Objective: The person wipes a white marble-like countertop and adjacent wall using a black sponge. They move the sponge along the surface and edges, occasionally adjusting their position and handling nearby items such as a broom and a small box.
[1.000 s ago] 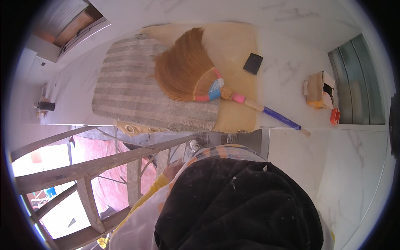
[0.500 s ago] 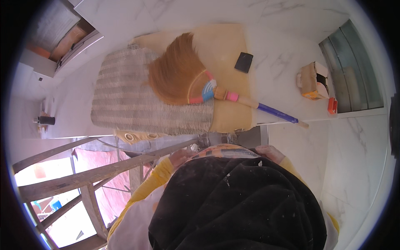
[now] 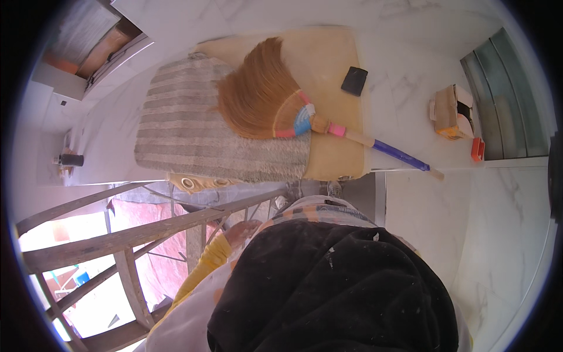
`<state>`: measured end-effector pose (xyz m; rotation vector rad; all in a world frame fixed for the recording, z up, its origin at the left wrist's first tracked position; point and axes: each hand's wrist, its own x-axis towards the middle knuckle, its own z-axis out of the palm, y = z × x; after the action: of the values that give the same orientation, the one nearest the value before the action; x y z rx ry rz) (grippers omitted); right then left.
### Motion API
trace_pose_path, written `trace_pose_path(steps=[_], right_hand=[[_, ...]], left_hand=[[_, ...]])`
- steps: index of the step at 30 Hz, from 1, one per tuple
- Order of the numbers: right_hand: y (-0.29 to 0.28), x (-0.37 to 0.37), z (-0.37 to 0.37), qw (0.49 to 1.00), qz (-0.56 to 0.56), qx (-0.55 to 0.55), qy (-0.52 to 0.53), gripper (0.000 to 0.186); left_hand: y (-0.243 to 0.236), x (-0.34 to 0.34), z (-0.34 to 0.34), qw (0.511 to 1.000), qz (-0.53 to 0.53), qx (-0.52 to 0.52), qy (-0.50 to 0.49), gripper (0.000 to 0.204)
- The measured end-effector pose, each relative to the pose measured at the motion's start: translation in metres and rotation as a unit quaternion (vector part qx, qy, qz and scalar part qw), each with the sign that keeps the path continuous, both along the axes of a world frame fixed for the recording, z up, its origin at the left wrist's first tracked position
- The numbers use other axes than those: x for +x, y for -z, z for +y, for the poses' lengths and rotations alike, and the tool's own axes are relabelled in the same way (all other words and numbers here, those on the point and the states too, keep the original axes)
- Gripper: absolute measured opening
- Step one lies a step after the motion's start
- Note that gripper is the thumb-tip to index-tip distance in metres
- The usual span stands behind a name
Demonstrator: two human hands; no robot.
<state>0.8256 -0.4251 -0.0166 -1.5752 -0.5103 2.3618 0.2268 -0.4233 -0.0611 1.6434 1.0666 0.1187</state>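
My left hand (image 3: 240, 232), below a yellow sleeve, is beside my waist near the wooden ladder (image 3: 129, 237); its fingers are partly hidden, so I cannot tell if it holds anything. My right hand is out of sight behind my body and the black cloth (image 3: 331, 290) at my front. Ahead of me a straw broom (image 3: 258, 94), with a blue and pale handle (image 3: 399, 154), lies across a grey striped mat (image 3: 176, 129) and a beige sheet (image 3: 331, 158) on a white marble-look ledge (image 3: 399, 82). A black rectangular object (image 3: 355, 81) lies on the sheet.
A torn cardboard box (image 3: 450, 111) and a small red item (image 3: 477, 149) sit by a glazed opening (image 3: 498, 97) at the right. A dark bottle (image 3: 71, 160) stands at the left. My shoes (image 3: 334, 189) show below the ledge. Pink sheeting (image 3: 149, 276) shows through the ladder.
My right hand showed at the right of my waist half a second ago and is now hidden. The view has shifted slightly; the broom lies where it was.
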Motion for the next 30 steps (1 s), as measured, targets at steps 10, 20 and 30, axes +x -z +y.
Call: trace_pose_path(steps=[10,20,30], right_hand=[[-0.034,-0.042,-0.009,0.999,-0.041,0.017,0.026,0.032],[-0.064,-0.055,0.01,0.994,-0.064,0.054,-0.064,0.034],[-0.023,-0.106,0.326,0.83,-0.286,0.479,-0.016,0.041]], left_hand=[[0.015,-0.045,-0.08,0.986,0.074,-0.112,-0.095,0.032],[0.052,-0.071,-0.097,0.985,0.103,-0.088,-0.106,0.032],[0.085,-0.047,-0.007,0.981,0.167,0.094,0.044,0.033]])
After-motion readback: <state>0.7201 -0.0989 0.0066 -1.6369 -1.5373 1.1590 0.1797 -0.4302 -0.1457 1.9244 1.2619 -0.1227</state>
